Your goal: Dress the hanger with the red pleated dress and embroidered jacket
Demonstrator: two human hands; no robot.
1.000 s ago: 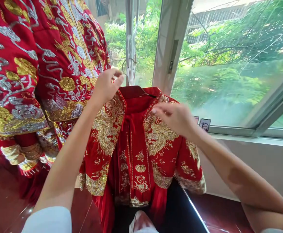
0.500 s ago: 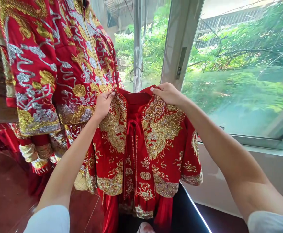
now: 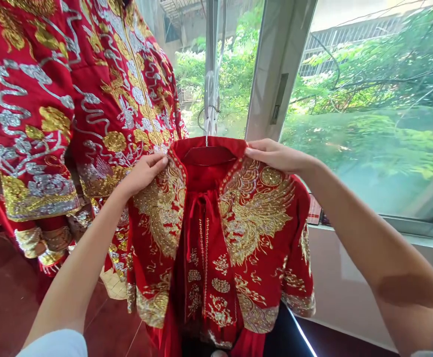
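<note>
A red jacket (image 3: 261,277) with gold phoenix-like embroidery hangs in front of me on a hanger (image 3: 212,154), whose wire hook rises above the collar. My left hand (image 3: 145,171) pinches the jacket's edge beside the collar on the left. On the other side, my right hand (image 3: 276,152) grips the collar and shoulder edge, fingers on top. Between the parted front panels shows a red inner garment (image 3: 211,248) with a tied ribbon and beaded trim. Red skirt-like cloth hangs below it.
To the left hang larger red garments (image 3: 101,114) with gold and silver embroidery, close to my left arm. Windows (image 3: 365,114) stand behind and to the right, above a sill (image 3: 420,240). A dark panel with a bright edge (image 3: 301,332) is low on the right. The floor (image 3: 108,327) is reddish tile.
The jacket is nearer and lower, and its collar is spread wider. My hands have moved apart, the left one lower and leftward. The hanger and its hook now show clearly.
</note>
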